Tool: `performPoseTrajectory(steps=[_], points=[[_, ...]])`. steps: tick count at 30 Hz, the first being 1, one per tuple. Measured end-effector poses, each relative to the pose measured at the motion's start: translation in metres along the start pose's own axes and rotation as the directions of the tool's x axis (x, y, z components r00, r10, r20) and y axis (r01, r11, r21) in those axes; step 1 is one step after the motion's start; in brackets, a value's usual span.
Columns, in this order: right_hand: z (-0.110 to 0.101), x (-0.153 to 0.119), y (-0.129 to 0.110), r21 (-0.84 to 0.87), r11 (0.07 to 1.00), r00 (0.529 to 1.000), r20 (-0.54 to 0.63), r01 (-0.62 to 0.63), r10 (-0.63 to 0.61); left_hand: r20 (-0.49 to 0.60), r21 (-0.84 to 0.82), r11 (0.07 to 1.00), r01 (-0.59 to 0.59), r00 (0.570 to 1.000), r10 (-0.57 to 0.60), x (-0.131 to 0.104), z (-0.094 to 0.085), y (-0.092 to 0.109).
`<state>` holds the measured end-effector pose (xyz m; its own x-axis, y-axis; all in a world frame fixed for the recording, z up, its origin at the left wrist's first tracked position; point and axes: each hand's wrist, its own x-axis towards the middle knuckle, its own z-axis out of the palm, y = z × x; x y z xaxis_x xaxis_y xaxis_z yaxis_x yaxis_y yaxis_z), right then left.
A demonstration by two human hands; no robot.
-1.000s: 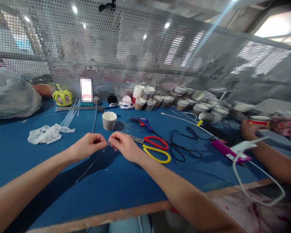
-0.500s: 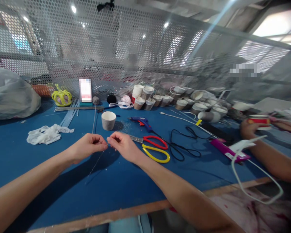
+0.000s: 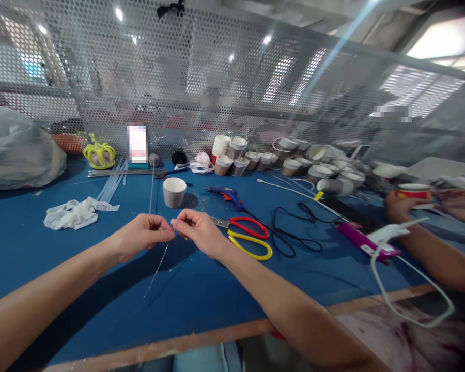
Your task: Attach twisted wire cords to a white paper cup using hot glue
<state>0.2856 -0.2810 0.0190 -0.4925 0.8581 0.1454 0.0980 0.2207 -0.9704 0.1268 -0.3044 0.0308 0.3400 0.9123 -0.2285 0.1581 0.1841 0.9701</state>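
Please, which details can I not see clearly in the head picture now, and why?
Head view, now:
- Upper end of the thin strand: hidden by the fingers of the left hand and right hand.
- Scissors' tips: behind the right hand.
- Phone screen: pixelated.
- Bag's contents: hidden by cloudy plastic.
- Cup's bottom inside: hidden by its near wall.
- Co-worker's arm: cut off by the right edge.
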Motion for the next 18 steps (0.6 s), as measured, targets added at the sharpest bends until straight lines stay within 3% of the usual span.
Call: performPoseTrajectory(steps=[4, 10, 13, 18], points=[[0.0022, 0.0005, 0.0018, 0.061, 0.997, 0.999, -0.014, -0.041, 0.042, 0.02, -0.013, 1.0, -0.004, 1.0, 0.004, -0.0007, 0.0016, -0.001], [-0.0009, 0.004, 0.0074, 0.325, 0.94, 0.994, 0.065, -0.109, 0.093, 0.06, -0.122, 0.992, 0.035, 0.998, -0.028, -0.0002, -0.0008, 0.002], [-0.0012, 0.0037, 0.0067, 0.305, 0.948, 0.994, 0.087, -0.089, 0.065, 0.089, -0.161, 0.986, 0.053, 0.995, -0.039, 0.0002, -0.0017, 0.0008], [0.0033, 0.0025, 0.0038, 0.201, 0.977, 0.998, 0.009, -0.065, 0.064, 0.072, -0.126, 0.992, 0.031, 0.997, -0.022, 0.0, -0.0006, -0.0023]])
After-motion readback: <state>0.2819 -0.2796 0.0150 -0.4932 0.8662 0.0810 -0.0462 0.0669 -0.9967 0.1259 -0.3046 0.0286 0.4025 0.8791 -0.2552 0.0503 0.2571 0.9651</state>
